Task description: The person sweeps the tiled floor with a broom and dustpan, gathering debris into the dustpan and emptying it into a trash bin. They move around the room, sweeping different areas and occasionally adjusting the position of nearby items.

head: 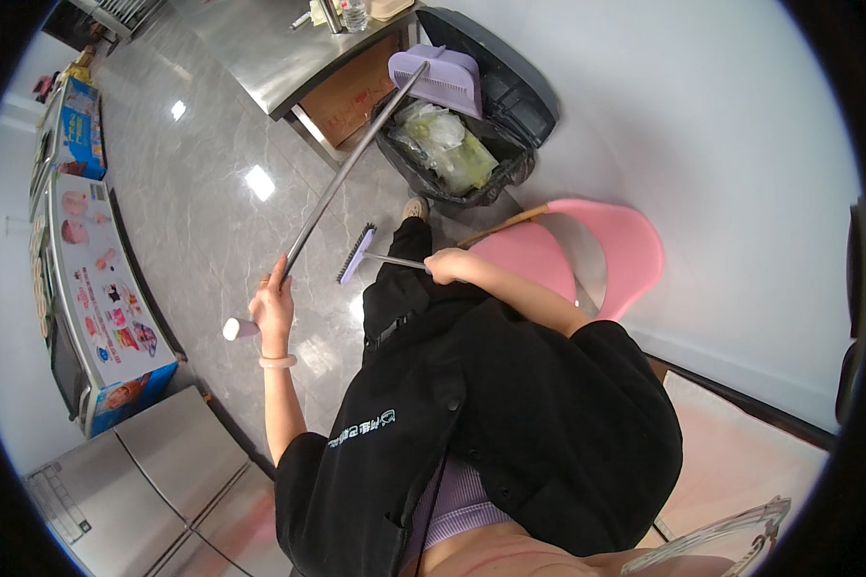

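My left hand grips the metal handle of a long dustpan near its white end cap. The lilac pan at the far end is raised over a dark lidded trash bin, whose lid stands open. Plastic waste fills the black bag lining the bin. In my right hand is the thin handle of a lilac broom. Its dark bristles point left, close to my leg, and I cannot tell whether they touch the floor.
A pink chair stands to my right by the white wall. Ahead is a stainless steel table with a cardboard box beneath it. Chest freezers line the left side, and a steel cabinet stands behind on the left.
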### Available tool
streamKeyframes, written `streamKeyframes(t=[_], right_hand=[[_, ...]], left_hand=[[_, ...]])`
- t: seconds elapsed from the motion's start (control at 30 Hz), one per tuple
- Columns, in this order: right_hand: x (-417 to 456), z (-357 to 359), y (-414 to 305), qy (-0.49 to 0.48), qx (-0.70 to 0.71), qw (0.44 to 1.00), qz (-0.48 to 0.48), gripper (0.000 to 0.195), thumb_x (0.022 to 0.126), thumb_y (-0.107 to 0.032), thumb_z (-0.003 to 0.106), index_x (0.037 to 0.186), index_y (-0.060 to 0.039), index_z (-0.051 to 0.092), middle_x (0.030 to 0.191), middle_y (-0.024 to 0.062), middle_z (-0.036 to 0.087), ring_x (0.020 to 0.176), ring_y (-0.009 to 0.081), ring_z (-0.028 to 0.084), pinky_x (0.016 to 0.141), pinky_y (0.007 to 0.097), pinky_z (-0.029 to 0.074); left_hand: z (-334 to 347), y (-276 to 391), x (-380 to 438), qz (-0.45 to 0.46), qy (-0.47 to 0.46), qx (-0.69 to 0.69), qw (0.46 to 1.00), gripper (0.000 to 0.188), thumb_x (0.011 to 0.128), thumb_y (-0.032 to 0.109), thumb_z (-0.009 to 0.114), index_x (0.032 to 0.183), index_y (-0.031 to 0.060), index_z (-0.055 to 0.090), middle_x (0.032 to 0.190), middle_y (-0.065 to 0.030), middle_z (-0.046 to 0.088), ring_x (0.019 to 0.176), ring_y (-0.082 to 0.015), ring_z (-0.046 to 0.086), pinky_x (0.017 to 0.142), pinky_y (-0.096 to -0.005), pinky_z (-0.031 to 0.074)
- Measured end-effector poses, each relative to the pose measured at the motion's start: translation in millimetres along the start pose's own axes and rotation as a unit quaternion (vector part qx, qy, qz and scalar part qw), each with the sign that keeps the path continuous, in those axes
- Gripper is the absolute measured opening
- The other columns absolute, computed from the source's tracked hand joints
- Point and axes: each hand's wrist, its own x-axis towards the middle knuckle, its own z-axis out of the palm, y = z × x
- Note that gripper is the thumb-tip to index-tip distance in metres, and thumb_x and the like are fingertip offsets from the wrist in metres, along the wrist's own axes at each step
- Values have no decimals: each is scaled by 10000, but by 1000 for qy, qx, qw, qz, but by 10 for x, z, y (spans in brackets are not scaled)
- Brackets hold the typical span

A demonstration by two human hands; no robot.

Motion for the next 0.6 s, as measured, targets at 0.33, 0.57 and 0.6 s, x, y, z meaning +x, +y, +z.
streamKeyframes(t=[0.33,0.57,0.6], right_hand=[[-77,94,-3,17,-8,1000,15,284,771,-116,498,1036,-24,544,930,174,610,819,315,608,676,416,486],[-105,417,-55,73,45,996,0,293,827,-106,421,1089,-18,518,986,175,601,906,334,584,726,425,474],[-101,513,-37,108,62,992,0,269,783,-100,463,1017,-4,555,938,175,615,875,322,599,709,413,484]], left_hand=[[-217,-309,-371,-143,-150,-221,953,399,769,123,607,1161,82,549,585,2,456,526,-67,433,502,-236,378],[-636,-781,-1445,-391,-212,-422,790,399,782,74,573,1170,18,498,588,46,426,477,-45,393,443,-206,380],[-707,-837,-1655,-409,-216,-448,765,408,764,48,547,1168,19,492,576,38,436,462,-50,397,446,-208,392]])
